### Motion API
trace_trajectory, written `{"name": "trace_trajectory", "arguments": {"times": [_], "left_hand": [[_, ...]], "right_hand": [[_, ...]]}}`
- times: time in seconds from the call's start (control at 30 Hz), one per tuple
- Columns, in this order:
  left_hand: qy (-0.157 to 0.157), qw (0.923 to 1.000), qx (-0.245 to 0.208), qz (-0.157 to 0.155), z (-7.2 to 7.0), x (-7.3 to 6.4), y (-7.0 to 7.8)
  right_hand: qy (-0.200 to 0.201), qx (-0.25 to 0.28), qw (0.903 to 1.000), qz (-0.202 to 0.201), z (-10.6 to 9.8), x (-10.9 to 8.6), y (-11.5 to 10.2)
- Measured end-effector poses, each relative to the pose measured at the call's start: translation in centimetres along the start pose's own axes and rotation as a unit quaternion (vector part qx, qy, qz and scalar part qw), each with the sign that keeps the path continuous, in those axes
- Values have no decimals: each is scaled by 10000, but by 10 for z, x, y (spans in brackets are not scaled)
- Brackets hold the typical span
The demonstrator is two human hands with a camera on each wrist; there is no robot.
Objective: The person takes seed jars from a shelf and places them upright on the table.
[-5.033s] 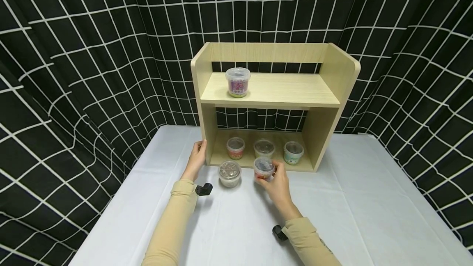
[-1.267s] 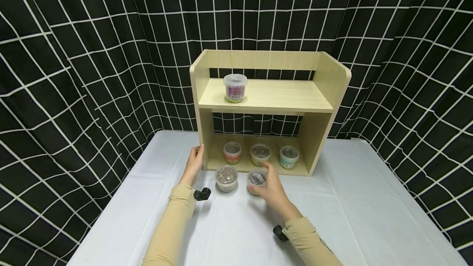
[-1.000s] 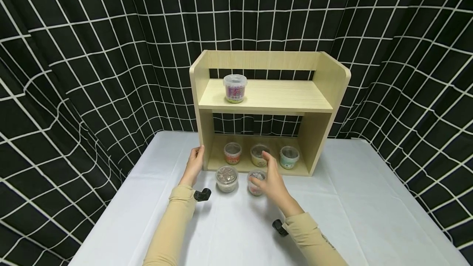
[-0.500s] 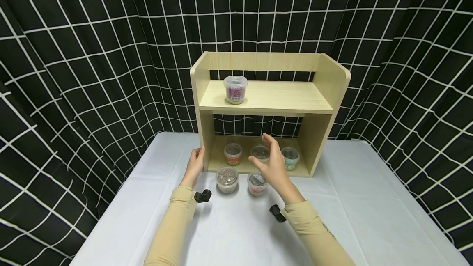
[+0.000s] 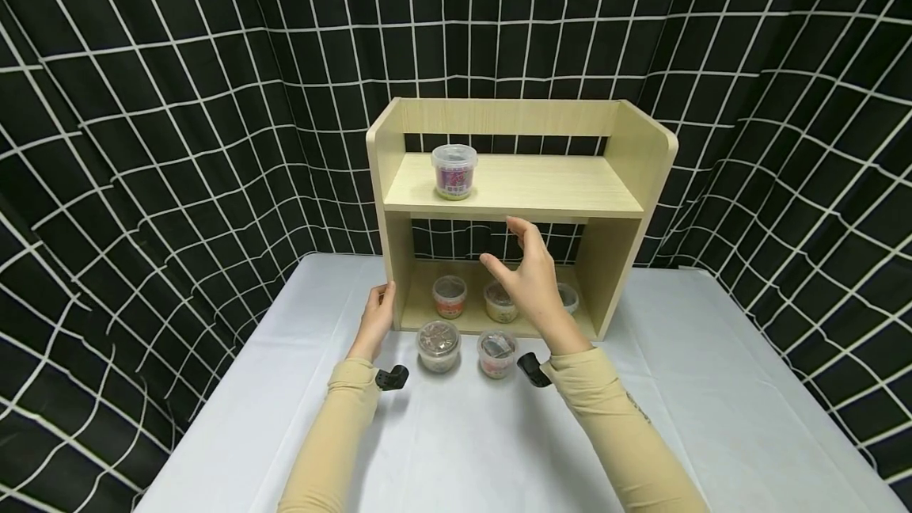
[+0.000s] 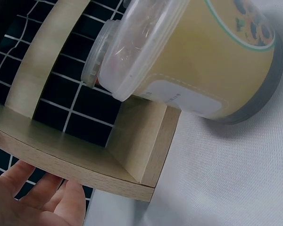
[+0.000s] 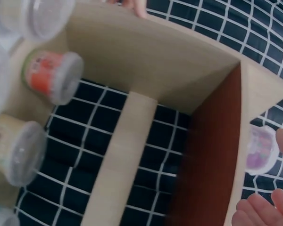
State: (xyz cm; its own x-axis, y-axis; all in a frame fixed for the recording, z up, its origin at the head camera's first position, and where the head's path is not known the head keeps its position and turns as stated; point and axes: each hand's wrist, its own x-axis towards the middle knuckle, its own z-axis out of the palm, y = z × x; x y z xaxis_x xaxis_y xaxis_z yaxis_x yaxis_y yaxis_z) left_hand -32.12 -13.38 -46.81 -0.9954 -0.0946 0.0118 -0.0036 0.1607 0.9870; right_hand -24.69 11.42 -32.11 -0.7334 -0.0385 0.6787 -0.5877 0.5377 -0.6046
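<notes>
Head view: left hand (image 5: 374,319) grips pale wooden shelf (image 5: 549,180) by its left side; right hand (image 5: 537,282) wide, empty, before shelf; purple-labelled clear plastic tub (image 5: 454,173) on shelf's upper board. Left wrist: clear-lidded yellow plastic tub (image 6: 198,59) fronting shelf. Right wrist: purple-labelled tub likely light, stiff; pinch below rim.

In total I count six plastic tubs. On the upper board (image 5: 541,184) there is one, the purple tub (image 5: 454,172). On the lower board (image 5: 423,303) there are three: one red tub (image 5: 450,298), one cream tub (image 5: 497,309) and one green tub (image 5: 568,297); this last is largely covered in the head view, so it is counted with some caution. On the table (image 5: 712,386) there are two: one pale tub (image 5: 438,347) and one pinkish tub (image 5: 496,355). The wooden shelf unit (image 5: 644,161) is one. Hands are two: one left hand (image 5: 374,317), one right hand (image 5: 534,275). Sleeves (image 5: 331,434) are also two.
</notes>
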Motion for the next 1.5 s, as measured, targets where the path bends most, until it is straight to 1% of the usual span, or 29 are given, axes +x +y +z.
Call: {"name": "trace_trajectory", "arguments": {"times": [0.33,0.53,0.73,0.9,1.1,1.17,1.37,1.5], "left_hand": [[8,10000,24,-16,-1,-4,1],[-48,10000,17,21,-1,-3,2],[-42,9999,105,56,-2,1,1],[-14,9999,100,67,-2,1,0],[52,9999,103,88,-3,0,0],[84,9998,117,109,-2,0,1],[131,9995,204,178,-1,0,3],[55,9997,195,120,-1,-2,0]], "right_hand": [[-160,50,9998,115,3,29,-14],[-201,149,9996,139,3,44,-24],[-233,19,9994,238,-1,59,-28],[-330,-90,9985,439,-3,70,-29],[-190,-79,9992,350,4,85,-30],[-199,-54,9991,369,8,91,-32],[-193,-107,9984,517,17,102,-39],[-165,-151,9976,649,20,105,-40]]}}
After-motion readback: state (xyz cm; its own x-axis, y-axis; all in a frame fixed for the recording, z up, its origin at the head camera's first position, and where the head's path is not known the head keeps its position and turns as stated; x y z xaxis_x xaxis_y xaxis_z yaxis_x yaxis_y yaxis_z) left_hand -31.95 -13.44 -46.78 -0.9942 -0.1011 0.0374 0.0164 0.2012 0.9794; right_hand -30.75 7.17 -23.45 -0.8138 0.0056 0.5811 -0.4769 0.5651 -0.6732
